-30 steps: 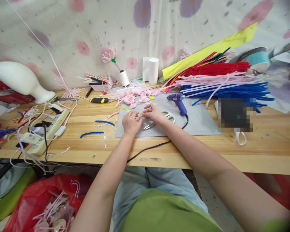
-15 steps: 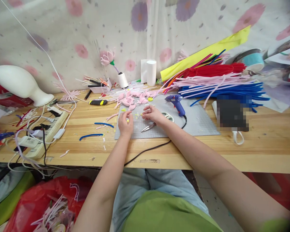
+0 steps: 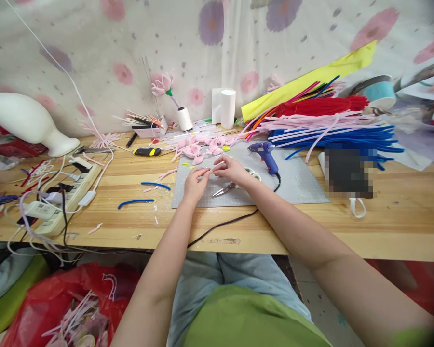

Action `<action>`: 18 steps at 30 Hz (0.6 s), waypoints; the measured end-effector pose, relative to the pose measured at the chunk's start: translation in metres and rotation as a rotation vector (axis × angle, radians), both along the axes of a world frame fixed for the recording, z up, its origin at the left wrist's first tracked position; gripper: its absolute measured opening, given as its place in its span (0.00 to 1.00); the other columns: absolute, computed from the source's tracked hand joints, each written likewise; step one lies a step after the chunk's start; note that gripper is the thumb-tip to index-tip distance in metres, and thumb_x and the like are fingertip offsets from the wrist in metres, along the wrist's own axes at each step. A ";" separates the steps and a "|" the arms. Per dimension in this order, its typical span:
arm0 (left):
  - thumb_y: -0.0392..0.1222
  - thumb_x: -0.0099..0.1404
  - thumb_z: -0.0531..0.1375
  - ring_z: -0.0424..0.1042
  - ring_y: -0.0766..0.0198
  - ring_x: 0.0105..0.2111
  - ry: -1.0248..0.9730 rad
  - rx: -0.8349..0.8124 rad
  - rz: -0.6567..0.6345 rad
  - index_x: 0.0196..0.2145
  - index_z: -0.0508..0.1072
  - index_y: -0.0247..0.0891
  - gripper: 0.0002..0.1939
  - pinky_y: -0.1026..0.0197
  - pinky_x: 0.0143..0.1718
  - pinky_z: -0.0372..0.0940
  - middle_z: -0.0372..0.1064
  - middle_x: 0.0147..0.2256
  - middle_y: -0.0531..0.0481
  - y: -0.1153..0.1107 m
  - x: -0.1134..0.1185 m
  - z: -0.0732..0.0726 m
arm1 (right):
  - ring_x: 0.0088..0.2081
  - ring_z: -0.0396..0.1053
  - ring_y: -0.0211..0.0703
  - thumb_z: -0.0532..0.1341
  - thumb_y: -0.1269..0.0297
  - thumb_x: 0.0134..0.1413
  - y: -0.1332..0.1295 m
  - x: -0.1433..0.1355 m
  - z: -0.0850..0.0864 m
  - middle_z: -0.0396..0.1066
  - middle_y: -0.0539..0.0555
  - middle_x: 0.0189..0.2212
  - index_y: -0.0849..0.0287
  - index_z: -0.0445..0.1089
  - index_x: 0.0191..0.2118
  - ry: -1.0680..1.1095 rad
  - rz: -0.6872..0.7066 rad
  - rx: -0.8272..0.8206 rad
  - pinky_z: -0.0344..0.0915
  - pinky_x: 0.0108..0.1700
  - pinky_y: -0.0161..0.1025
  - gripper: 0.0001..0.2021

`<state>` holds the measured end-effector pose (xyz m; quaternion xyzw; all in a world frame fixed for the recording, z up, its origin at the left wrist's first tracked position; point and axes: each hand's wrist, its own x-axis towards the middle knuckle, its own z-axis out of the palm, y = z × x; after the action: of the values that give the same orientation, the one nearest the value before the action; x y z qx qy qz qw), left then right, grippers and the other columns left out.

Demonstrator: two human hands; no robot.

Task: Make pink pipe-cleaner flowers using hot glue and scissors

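Over the grey cutting mat (image 3: 292, 185), my left hand (image 3: 197, 183) and my right hand (image 3: 228, 169) meet at the fingertips. Both are closed in a pinch; a tiny yellowish piece shows between them, too small to name. Scissors (image 3: 222, 191) lie partly under my right hand, blades pointing left. Pink fuzzy petals (image 3: 192, 150) and a yellow piece (image 3: 225, 148) lie just beyond my hands. A purple glue gun (image 3: 266, 155) rests on the mat to the right, its black cord running toward the front edge.
Bundles of blue (image 3: 332, 137), pink and red pipe cleaners (image 3: 321, 105) lie at back right. A power strip (image 3: 72, 202) with tangled cables sits left. A cutter (image 3: 146, 152), a pink flower (image 3: 162, 86) in a white holder and a white roll (image 3: 227, 108) stand or lie behind.
My left hand has moved right and its fingertips have closed in against those of my right hand. My right hand has stayed nearly in place.
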<state>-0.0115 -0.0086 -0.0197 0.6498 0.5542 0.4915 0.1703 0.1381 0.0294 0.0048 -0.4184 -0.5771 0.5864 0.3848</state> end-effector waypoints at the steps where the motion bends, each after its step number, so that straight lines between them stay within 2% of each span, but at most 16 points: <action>1: 0.40 0.60 0.57 0.71 0.63 0.40 -0.014 -0.006 -0.003 0.34 0.77 0.40 0.09 0.59 0.41 0.67 0.73 0.37 0.46 0.001 -0.001 -0.001 | 0.24 0.66 0.32 0.62 0.77 0.36 0.001 0.000 -0.001 0.72 0.46 0.23 0.58 0.61 0.32 -0.013 0.003 0.026 0.63 0.29 0.32 0.14; 8: 0.39 0.57 0.59 0.71 0.63 0.38 -0.014 -0.028 0.001 0.32 0.78 0.40 0.07 0.58 0.43 0.66 0.74 0.35 0.48 0.001 0.000 -0.001 | 0.26 0.68 0.34 0.61 0.77 0.38 0.002 -0.001 -0.002 0.73 0.46 0.24 0.57 0.62 0.33 -0.090 0.017 0.117 0.63 0.31 0.33 0.13; 15: 0.39 0.57 0.59 0.70 0.64 0.34 0.058 0.016 0.153 0.26 0.76 0.38 0.06 0.61 0.38 0.64 0.72 0.31 0.48 -0.005 0.008 0.009 | 0.28 0.69 0.37 0.62 0.73 0.41 -0.003 -0.004 0.001 0.73 0.48 0.26 0.57 0.61 0.35 -0.184 -0.027 0.165 0.63 0.33 0.35 0.12; 18: 0.39 0.57 0.59 0.69 0.65 0.33 -0.008 0.031 0.186 0.24 0.75 0.38 0.07 0.62 0.38 0.63 0.71 0.29 0.49 -0.005 0.009 0.009 | 0.29 0.69 0.36 0.63 0.70 0.41 -0.002 -0.005 -0.001 0.72 0.48 0.26 0.58 0.61 0.35 -0.149 -0.058 0.155 0.63 0.33 0.34 0.13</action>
<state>-0.0024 -0.0134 -0.0102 0.5961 0.6037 0.5164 0.1160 0.1328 0.0274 0.0039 -0.4464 -0.6352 0.4960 0.3890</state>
